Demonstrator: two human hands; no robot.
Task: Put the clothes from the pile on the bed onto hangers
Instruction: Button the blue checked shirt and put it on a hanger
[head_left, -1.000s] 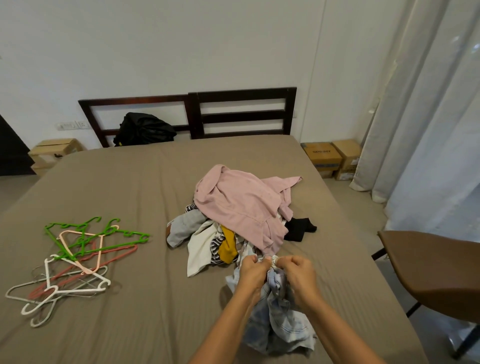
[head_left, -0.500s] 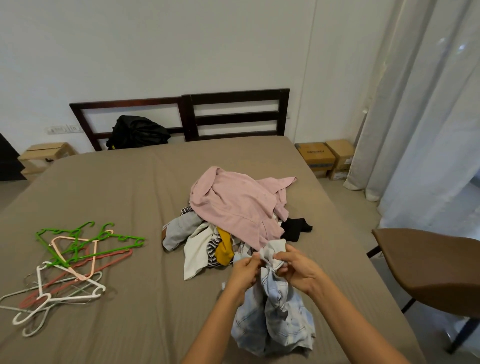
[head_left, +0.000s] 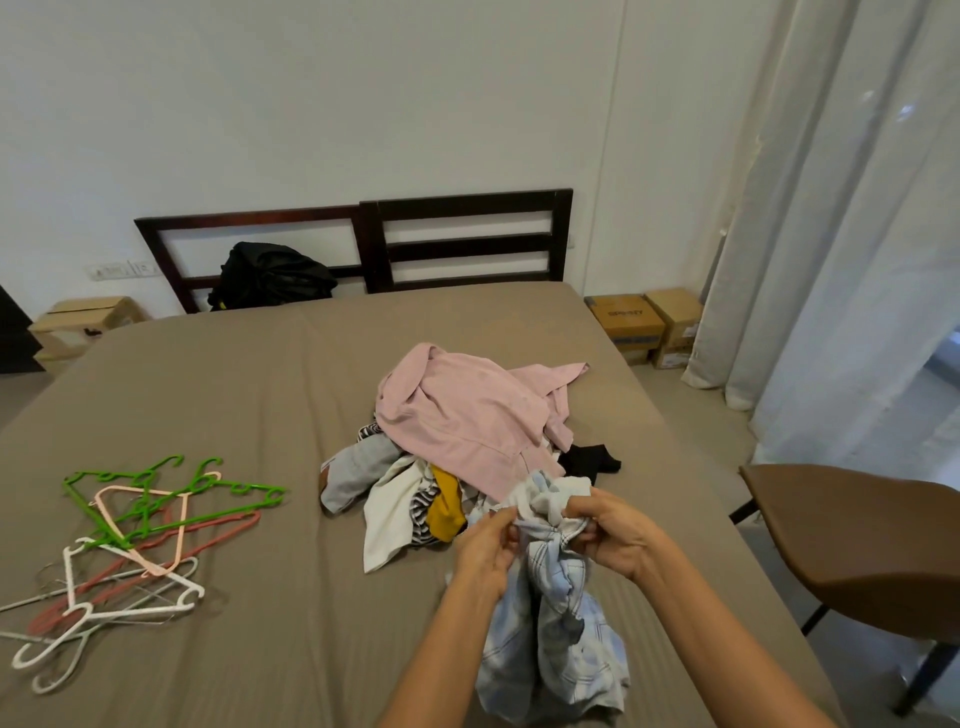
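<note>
no legible text; print on cardboard box (head_left: 628, 318) too blurred.

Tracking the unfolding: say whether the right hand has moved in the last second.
Yes: the right hand shifted slightly rightward, toward the brown chair.

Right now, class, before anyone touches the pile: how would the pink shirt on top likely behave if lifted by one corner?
The pink shirt lies crumpled and draped over the pile, so it would probably hang floppy. Its soft folds suggest thin cloth, likely light. It rests on that pile, so lifting might drag pieces along.
</note>
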